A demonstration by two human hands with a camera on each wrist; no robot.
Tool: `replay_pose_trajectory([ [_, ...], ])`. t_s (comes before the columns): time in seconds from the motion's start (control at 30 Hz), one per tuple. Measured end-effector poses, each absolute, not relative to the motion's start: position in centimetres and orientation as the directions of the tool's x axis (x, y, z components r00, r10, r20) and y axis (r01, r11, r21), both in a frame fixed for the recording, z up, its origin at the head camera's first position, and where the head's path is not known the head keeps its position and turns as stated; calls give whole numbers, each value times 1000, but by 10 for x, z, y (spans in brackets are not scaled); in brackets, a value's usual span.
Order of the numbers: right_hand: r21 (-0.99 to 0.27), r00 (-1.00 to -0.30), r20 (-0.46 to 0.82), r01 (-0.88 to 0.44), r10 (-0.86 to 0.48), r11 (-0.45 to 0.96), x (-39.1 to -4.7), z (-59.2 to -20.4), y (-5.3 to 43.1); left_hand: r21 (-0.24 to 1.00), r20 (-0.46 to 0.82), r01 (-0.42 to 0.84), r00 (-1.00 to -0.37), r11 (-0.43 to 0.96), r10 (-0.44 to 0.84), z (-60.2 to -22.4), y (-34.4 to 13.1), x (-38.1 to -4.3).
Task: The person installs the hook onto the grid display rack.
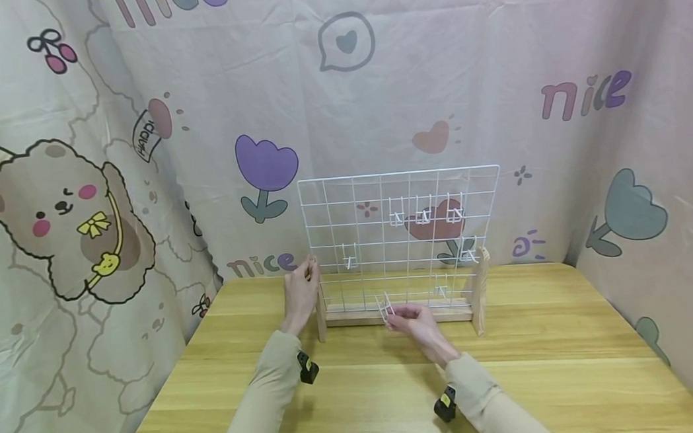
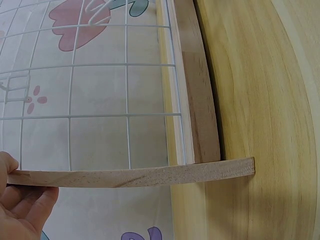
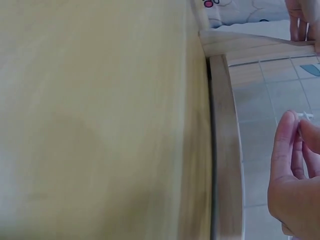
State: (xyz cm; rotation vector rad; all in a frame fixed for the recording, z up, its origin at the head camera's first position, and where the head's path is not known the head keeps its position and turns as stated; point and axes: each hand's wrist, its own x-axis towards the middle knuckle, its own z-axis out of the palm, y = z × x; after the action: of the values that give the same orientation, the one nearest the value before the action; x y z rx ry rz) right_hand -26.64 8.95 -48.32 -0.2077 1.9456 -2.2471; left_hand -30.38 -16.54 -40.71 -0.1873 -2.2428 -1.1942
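A white wire grid panel [image 1: 398, 173] stands upright in a wooden stand [image 1: 480, 294]. My left hand [image 1: 300, 295] holds the upper part of the left wooden post [image 2: 135, 177], thumb on one side and fingers on the other in the left wrist view. Thumb and fingertips of my right hand [image 1: 418, 324] pinch a white wire hook [image 1: 386, 308] in front of the panel's lower middle. Only a small end of that hook shows past the fingertips in the right wrist view; whether it touches the grid, I cannot tell.
Three white hooks hang in a row at the upper right, one being the middle hook [image 1: 423, 217]. Others hang at the left [image 1: 350, 261], right [image 1: 469, 254] and lower right [image 1: 441, 289]. A wooden table [image 1: 381, 400] lies beneath, with a printed curtain [image 1: 462, 57] behind.
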Motion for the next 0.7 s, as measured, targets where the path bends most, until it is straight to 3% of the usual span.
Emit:
replay_pose_trajectory([
  [0.7,-958,-997,16,8,-80,-288,-282,-459,63,710,552,378,-822,594,-137,-408,-166,-305],
])
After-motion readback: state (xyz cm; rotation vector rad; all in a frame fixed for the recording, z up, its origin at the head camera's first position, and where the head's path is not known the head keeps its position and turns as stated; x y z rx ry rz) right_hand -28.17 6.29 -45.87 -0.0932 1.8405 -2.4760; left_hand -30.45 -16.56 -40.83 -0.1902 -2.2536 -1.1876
